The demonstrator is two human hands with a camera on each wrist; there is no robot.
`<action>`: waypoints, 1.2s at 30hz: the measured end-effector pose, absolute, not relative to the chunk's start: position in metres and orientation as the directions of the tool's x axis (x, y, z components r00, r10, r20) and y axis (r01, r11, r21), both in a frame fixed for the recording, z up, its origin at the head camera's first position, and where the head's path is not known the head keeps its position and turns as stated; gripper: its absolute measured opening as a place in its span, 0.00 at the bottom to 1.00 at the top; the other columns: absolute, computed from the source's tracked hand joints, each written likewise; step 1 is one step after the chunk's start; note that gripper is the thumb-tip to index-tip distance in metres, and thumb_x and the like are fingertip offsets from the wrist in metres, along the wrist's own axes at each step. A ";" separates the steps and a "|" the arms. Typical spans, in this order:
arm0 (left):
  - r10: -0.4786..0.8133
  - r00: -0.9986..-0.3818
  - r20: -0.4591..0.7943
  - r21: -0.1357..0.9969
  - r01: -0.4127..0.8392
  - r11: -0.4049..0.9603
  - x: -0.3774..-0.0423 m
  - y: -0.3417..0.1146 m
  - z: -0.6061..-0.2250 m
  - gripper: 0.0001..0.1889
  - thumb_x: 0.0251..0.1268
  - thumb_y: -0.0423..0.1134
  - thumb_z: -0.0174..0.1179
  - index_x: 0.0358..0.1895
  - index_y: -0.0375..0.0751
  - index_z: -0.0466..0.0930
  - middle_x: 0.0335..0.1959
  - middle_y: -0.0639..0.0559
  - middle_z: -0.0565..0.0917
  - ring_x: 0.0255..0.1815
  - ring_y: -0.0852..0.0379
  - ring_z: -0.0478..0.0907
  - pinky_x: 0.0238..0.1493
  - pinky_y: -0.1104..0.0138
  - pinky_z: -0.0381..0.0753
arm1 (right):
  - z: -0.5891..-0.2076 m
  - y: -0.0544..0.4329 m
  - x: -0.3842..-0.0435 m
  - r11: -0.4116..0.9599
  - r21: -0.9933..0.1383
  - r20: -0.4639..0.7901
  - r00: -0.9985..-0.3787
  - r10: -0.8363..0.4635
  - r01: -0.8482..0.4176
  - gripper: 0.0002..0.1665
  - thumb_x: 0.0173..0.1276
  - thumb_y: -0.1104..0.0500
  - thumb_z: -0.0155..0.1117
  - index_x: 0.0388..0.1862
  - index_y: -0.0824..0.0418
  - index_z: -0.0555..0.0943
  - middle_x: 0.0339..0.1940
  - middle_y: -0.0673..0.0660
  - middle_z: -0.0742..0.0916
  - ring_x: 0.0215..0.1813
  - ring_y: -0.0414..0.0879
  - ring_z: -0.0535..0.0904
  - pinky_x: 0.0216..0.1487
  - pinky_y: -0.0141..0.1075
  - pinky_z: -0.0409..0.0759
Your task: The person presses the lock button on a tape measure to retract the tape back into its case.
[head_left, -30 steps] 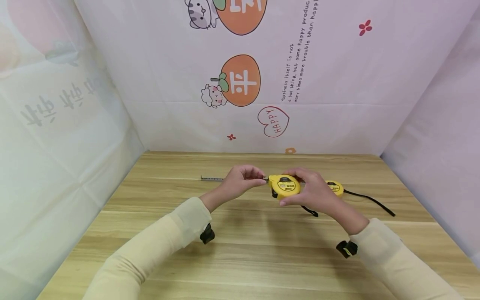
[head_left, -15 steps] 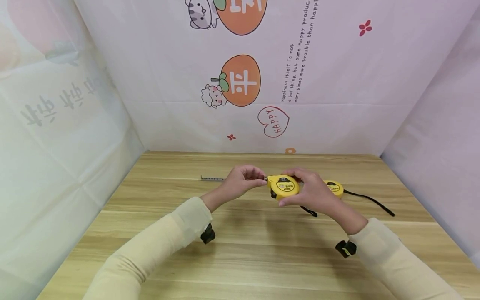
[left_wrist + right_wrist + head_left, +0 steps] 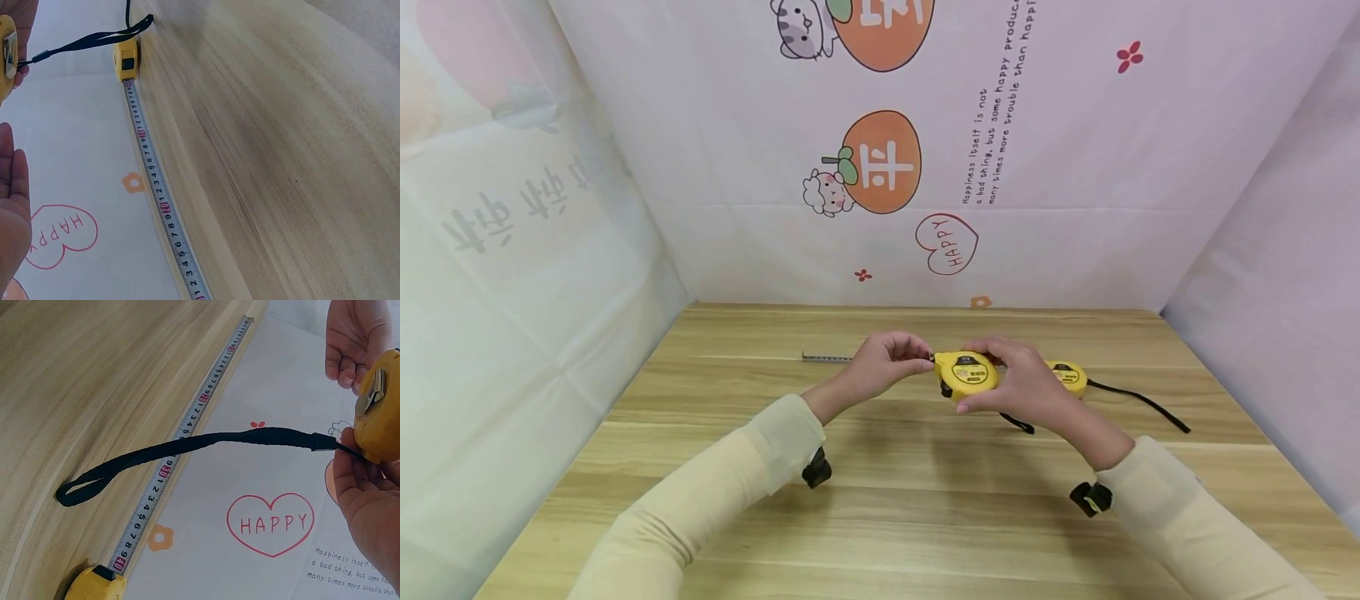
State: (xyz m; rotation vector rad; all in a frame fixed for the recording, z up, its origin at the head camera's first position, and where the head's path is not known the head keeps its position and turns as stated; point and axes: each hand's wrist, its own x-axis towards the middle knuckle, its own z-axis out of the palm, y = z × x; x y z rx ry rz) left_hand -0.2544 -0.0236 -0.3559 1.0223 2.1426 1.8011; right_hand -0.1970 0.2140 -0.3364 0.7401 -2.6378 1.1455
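My right hand [image 3: 1033,383] grips a yellow tape measure [image 3: 972,372] above the table, label facing up. At its mouth, on the left side, the thumb and fingertips of my left hand [image 3: 880,362] pinch the tape's end, which they mostly hide. A black wrist strap [image 3: 187,444] dangles from the held tape measure. Behind the hands, a second yellow tape measure [image 3: 1070,377] lies on the table. Its steel blade [image 3: 156,181] is drawn out to the left in a straight line; in the head view my hands cover its middle part.
The wooden table [image 3: 880,533] meets a printed white cloth wall [image 3: 1060,258] just behind the extended blade. A black strap [image 3: 1142,402] trails right from the lying tape measure. Small black cameras [image 3: 816,468] sit under both cream sleeves [image 3: 700,508].
The held tape measure has shifted slightly left, so its mouth now meets my left fingertips. The small gap seen a second ago has closed. The lying tape measure has stayed put.
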 end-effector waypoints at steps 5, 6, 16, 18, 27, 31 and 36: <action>0.592 -0.746 0.304 0.915 0.401 0.036 -0.256 -0.023 -0.358 0.08 0.64 0.31 0.64 0.43 0.32 0.82 0.38 0.46 0.84 0.38 0.55 0.81 0.44 0.63 0.82 | -0.336 0.213 -0.197 0.577 -0.640 0.346 -0.860 -0.374 -0.508 0.45 0.39 0.46 0.85 0.55 0.64 0.78 0.49 0.55 0.83 0.46 0.47 0.79 0.44 0.40 0.80; 0.595 -0.744 0.305 0.915 0.403 0.034 -0.256 -0.023 -0.358 0.08 0.64 0.31 0.64 0.44 0.32 0.82 0.38 0.46 0.84 0.39 0.53 0.81 0.44 0.63 0.82 | -0.336 0.213 -0.197 0.577 -0.640 0.347 -0.860 -0.374 -0.508 0.45 0.39 0.46 0.85 0.55 0.64 0.78 0.48 0.55 0.83 0.46 0.47 0.79 0.44 0.40 0.80; 0.624 -0.722 0.297 0.921 0.389 0.012 -0.258 -0.025 -0.361 0.09 0.66 0.30 0.62 0.46 0.30 0.81 0.40 0.45 0.84 0.42 0.51 0.81 0.46 0.63 0.81 | -0.338 0.212 -0.197 0.570 -0.645 0.342 -0.860 -0.380 -0.509 0.44 0.40 0.46 0.85 0.55 0.63 0.78 0.49 0.54 0.83 0.46 0.47 0.79 0.46 0.42 0.79; 0.628 -0.719 0.298 0.921 0.390 0.009 -0.258 -0.026 -0.361 0.09 0.66 0.30 0.62 0.46 0.30 0.81 0.40 0.45 0.84 0.41 0.54 0.81 0.47 0.63 0.81 | -0.338 0.212 -0.197 0.571 -0.645 0.340 -0.860 -0.380 -0.508 0.44 0.40 0.46 0.84 0.55 0.63 0.78 0.49 0.54 0.83 0.46 0.47 0.79 0.46 0.41 0.79; 0.638 -0.708 0.302 0.918 0.397 0.007 -0.259 -0.027 -0.362 0.09 0.66 0.31 0.62 0.47 0.31 0.81 0.41 0.45 0.84 0.42 0.53 0.82 0.48 0.62 0.81 | -0.339 0.211 -0.197 0.572 -0.637 0.346 -0.855 -0.386 -0.516 0.44 0.39 0.46 0.85 0.55 0.63 0.78 0.48 0.53 0.83 0.46 0.46 0.79 0.45 0.40 0.80; 0.637 -0.710 0.300 0.921 0.390 0.002 -0.258 -0.028 -0.362 0.10 0.66 0.30 0.62 0.47 0.30 0.81 0.41 0.45 0.84 0.45 0.44 0.81 0.48 0.61 0.81 | -0.340 0.210 -0.197 0.574 -0.632 0.352 -0.853 -0.386 -0.521 0.44 0.39 0.46 0.85 0.55 0.63 0.78 0.48 0.53 0.83 0.46 0.46 0.80 0.45 0.39 0.80; 0.635 -0.709 0.307 0.921 0.390 -0.009 -0.256 -0.029 -0.362 0.11 0.66 0.29 0.62 0.49 0.29 0.80 0.43 0.43 0.84 0.47 0.40 0.80 0.49 0.59 0.81 | -0.340 0.210 -0.197 0.569 -0.639 0.352 -0.854 -0.383 -0.518 0.44 0.39 0.47 0.85 0.55 0.63 0.78 0.48 0.53 0.83 0.46 0.47 0.80 0.44 0.39 0.80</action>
